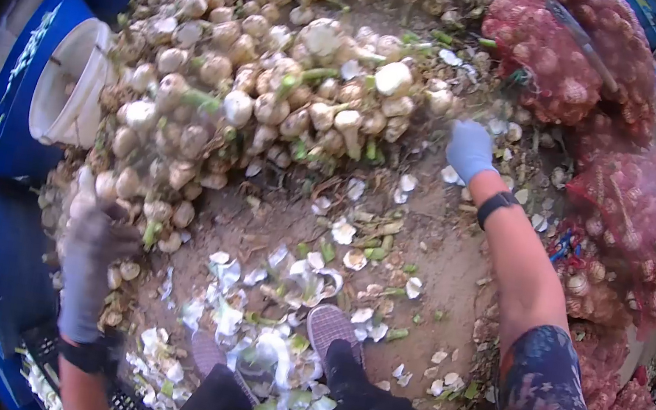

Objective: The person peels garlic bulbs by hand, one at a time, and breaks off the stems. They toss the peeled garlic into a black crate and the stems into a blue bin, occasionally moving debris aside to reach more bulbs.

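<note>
A big heap of garlic bulbs (278, 85), some with green stem stubs, covers the floor ahead. My left hand (93, 254), in a light glove with darker fingers, is at the heap's lower left edge, beside a pale bulb; motion blur hides its fingers and any grip. On the right, my right hand (469, 148), in a light blue glove, reaches over scattered peel at the heap's right edge. Its fingers point away and look drawn together; what they hold, if anything, is too small to make out.
Red mesh sacks of garlic (629, 201) line the right side, a long dark tool (581, 41) lying on the top one. At the left are a white bucket (73, 83), blue bins (13, 241) and a black crate (145, 386). Peel (271, 350) lies around my shoes (335, 333).
</note>
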A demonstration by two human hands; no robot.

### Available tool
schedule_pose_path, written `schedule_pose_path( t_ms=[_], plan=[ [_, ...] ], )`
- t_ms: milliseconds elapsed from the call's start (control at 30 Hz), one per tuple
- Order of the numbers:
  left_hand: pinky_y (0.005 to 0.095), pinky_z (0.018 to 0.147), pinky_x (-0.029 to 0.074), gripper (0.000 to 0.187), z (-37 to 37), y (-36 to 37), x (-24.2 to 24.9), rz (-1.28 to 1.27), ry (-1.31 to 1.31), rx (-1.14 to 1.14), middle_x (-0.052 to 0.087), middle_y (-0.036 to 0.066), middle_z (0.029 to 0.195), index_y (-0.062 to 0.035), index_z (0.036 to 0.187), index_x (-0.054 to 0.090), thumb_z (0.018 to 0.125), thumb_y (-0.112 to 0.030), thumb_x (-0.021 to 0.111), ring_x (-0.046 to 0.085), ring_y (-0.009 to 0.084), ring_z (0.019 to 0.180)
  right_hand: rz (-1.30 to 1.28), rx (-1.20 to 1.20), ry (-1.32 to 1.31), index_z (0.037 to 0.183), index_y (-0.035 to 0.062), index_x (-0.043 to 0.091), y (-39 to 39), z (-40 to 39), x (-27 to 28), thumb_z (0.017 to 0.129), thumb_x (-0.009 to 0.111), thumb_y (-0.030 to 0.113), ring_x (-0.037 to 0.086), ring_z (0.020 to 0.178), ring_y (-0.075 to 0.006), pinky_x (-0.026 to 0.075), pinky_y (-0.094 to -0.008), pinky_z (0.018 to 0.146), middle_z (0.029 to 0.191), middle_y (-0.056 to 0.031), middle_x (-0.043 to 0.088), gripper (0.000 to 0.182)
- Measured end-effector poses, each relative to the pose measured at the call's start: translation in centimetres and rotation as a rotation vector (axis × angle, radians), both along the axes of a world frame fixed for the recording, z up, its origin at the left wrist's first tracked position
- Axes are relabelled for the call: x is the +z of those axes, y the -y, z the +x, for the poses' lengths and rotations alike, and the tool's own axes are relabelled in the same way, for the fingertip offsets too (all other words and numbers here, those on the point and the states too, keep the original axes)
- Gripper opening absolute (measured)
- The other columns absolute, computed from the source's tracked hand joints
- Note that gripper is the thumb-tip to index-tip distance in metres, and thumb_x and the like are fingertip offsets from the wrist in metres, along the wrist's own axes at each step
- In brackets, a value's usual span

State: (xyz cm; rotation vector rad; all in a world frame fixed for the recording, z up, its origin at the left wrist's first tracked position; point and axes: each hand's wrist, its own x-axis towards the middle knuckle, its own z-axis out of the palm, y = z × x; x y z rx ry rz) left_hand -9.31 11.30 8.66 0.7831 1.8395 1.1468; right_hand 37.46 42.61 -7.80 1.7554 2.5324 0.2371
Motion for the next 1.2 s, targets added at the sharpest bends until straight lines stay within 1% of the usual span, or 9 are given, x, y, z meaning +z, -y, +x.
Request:
schedule_pose_path(
  t_ms=[167, 267, 333, 500, 633, 767, 933, 1067, 1200],
  plan=[
    [0.0285, 0.071, 0.053, 0.040, 6.9, 1.0, -5.8, -0.205, 0.237, -0.156, 0.059, 0.010, 0.101, 0.0007, 0.115, 0.055, 0.090, -0.029, 0.059, 0.063, 0.0185, 0.085, 0.105, -0.011, 0.213, 0.097, 0.0111, 0.063, -2.1, 2.8, -1.9, 0.076, 0.060, 0.015, 0.060, 0.089, -0.0335, 0.049, -0.0417, 0.076, 0.101, -0.0135, 0.059, 0.022],
    [0.0277, 0.072, 0.052, 0.036, 8.5, 2.3, -7.4, -0.272, 0.217, -0.217, 0.060, 0.010, 0.102, 0.0020, 0.117, 0.054, 0.091, -0.023, 0.056, 0.063, 0.0177, 0.086, -0.191, -0.288, -0.432, 0.094, 0.0061, 0.066, 0.8, 3.3, -0.7, 0.078, 0.061, 0.017, 0.065, 0.075, -0.0323, 0.051, -0.0406, 0.067, 0.082, -0.0130, 0.066, 0.020],
    [0.0270, 0.073, 0.050, 0.034, 8.8, 2.9, -8.2, -0.279, 0.167, -0.317, 0.061, 0.009, 0.104, 0.0021, 0.117, 0.053, 0.092, -0.020, 0.054, 0.063, 0.0164, 0.087, -0.660, -0.448, -1.175, 0.092, 0.0049, 0.065, 5.3, 1.4, 1.5, 0.087, 0.060, 0.026, 0.062, 0.060, -0.0162, 0.049, -0.0307, 0.052, 0.078, -0.0062, 0.066, 0.023],
    [0.0291, 0.080, 0.050, 0.035, 10.7, 3.2, -8.6, -0.220, 0.291, -0.307, 0.060, 0.010, 0.110, 0.0000, 0.121, 0.052, 0.089, -0.014, 0.057, 0.060, 0.0164, 0.097, -1.342, -0.729, -1.915, 0.105, 0.0089, 0.061, 15.7, -4.9, 4.8, 0.094, 0.049, 0.038, 0.054, 0.054, -0.0139, 0.037, -0.0294, 0.045, 0.081, -0.0061, 0.065, 0.033],
    [0.0318, 0.083, 0.050, 0.054, 14.8, 2.6, -6.4, 0.024, 0.436, -0.210, 0.056, 0.010, 0.116, -0.0007, 0.126, 0.049, 0.078, -0.014, 0.071, 0.057, 0.0174, 0.099, -1.515, -0.768, -1.961, 0.100, 0.0074, 0.060, 21.1, -10.6, 7.2, 0.096, 0.045, 0.032, 0.050, 0.047, -0.0117, 0.040, -0.0261, 0.042, 0.074, -0.0027, 0.063, 0.029],
    [0.0303, 0.088, 0.047, 0.066, 15.5, 3.4, -5.3, 0.146, -0.017, -0.325, 0.057, 0.010, 0.116, -0.0038, 0.126, 0.051, 0.066, -0.008, 0.078, 0.055, 0.0169, 0.105, -1.345, -0.321, -1.409, 0.076, 0.0041, 0.058, 25.2, -15.7, 9.5, 0.092, 0.055, 0.028, 0.051, 0.045, -0.0095, 0.041, -0.0234, 0.045, 0.058, -0.0018, 0.055, 0.029],
    [0.0356, 0.085, 0.047, 0.064, 13.2, 6.7, -5.9, 0.205, -0.450, -0.313, 0.060, 0.015, 0.106, -0.0049, 0.115, 0.057, 0.062, -0.026, 0.083, 0.059, 0.0298, 0.097, -1.333, -0.170, -1.280, 0.093, -0.0011, 0.064, 27.4, -19.6, 9.9, 0.091, 0.057, 0.031, 0.051, 0.050, -0.0082, 0.041, -0.0226, 0.047, 0.066, -0.0045, 0.061, 0.033],
    [0.0340, 0.081, 0.050, 0.062, 11.3, 8.3, -6.7, 0.184, -0.472, -0.299, 0.061, 0.014, 0.105, -0.0036, 0.117, 0.055, 0.065, -0.021, 0.082, 0.061, 0.0272, 0.091, -1.453, 0.002, -1.064, 0.092, -0.0011, 0.065, 27.4, -21.3, 9.4, 0.093, 0.054, 0.028, 0.050, 0.050, -0.0083, 0.040, -0.0234, 0.047, 0.066, -0.0059, 0.060, 0.031],
    [0.0282, 0.080, 0.052, 0.056, 10.3, 9.5, -7.6, 0.066, 0.244, -0.137, 0.061, 0.012, 0.107, -0.0001, 0.124, 0.048, 0.074, -0.006, 0.072, 0.063, 0.0178, 0.090, -1.479, -0.089, -1.017, 0.090, 0.0006, 0.064, 28.3, -22.1, 9.4, 0.093, 0.052, 0.023, 0.051, 0.050, -0.0081, 0.039, -0.0238, 0.045, 0.061, -0.0031, 0.057, 0.025]
  ],
)
